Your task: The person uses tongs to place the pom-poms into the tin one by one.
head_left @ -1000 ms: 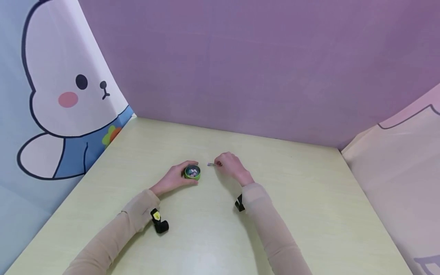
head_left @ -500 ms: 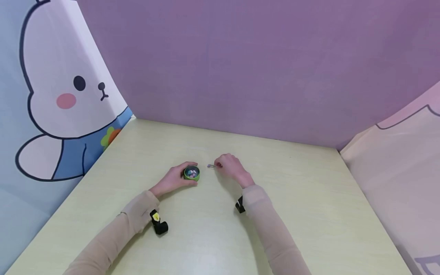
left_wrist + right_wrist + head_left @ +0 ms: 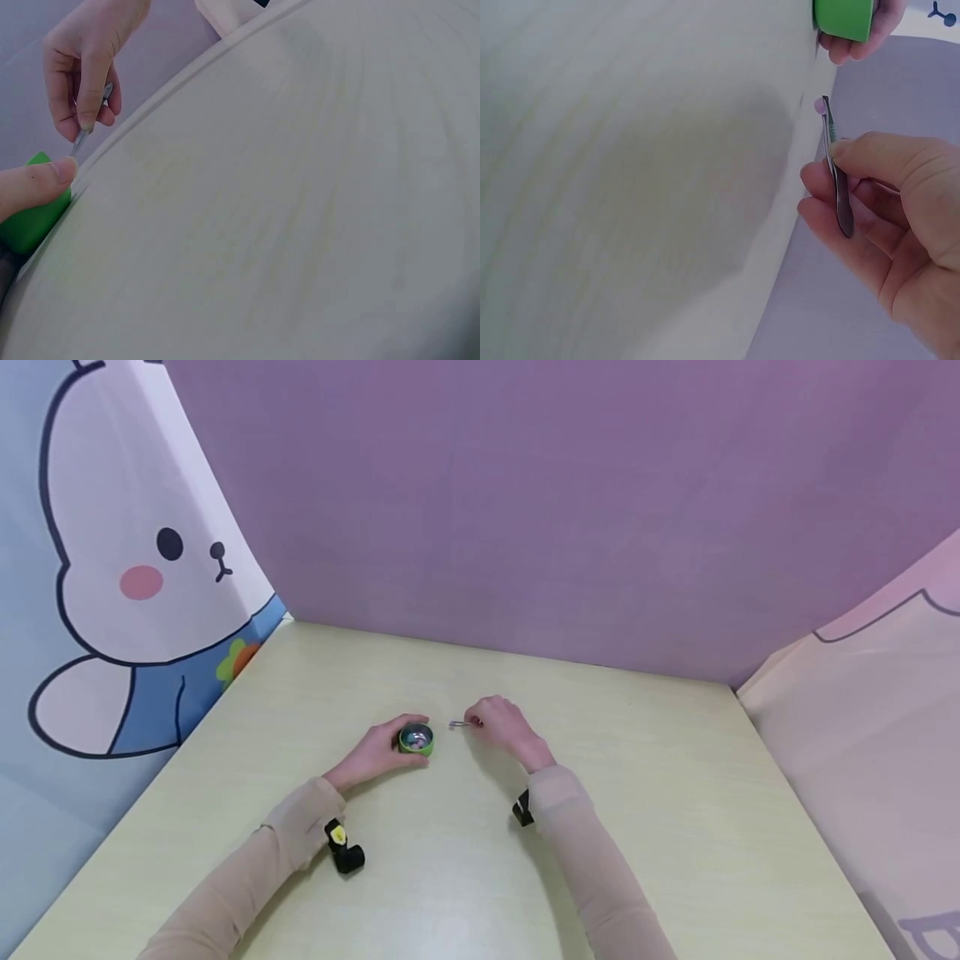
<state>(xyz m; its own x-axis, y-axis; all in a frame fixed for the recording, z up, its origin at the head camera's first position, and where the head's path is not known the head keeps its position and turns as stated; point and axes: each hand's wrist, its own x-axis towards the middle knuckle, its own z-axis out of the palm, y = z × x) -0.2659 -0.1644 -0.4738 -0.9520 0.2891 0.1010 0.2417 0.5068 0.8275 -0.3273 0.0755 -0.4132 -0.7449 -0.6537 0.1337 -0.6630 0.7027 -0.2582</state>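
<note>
My left hand [image 3: 378,749] holds a small round green bowl [image 3: 429,752] on the table, thumb on the near side and fingers on the far side. Its inside is silvery, with a few small pinkish bits at the bottom. Just right of the bowl, my right hand [image 3: 502,727] pinches metal tweezers [image 3: 836,165] between thumb and fingers. Their tips point left toward the bowl, a short way from it. A tiny pale purple bead-like bit [image 3: 820,106] is at the tips. In the left wrist view the green wall [image 3: 36,221] shows below the left thumb.
Both hands work above a pale wooden table [image 3: 450,860]. A purple cloth wall [image 3: 525,510] rises behind its far edge. A cartoon-printed cloth [image 3: 150,627] hangs on the left, a pale one [image 3: 862,735] on the right. Small black cameras [image 3: 345,852] sit on both wrists.
The head view has shifted slightly. Both hands keep nearly the same place, the left still round the bowl and the right still pinching the tweezers.
</note>
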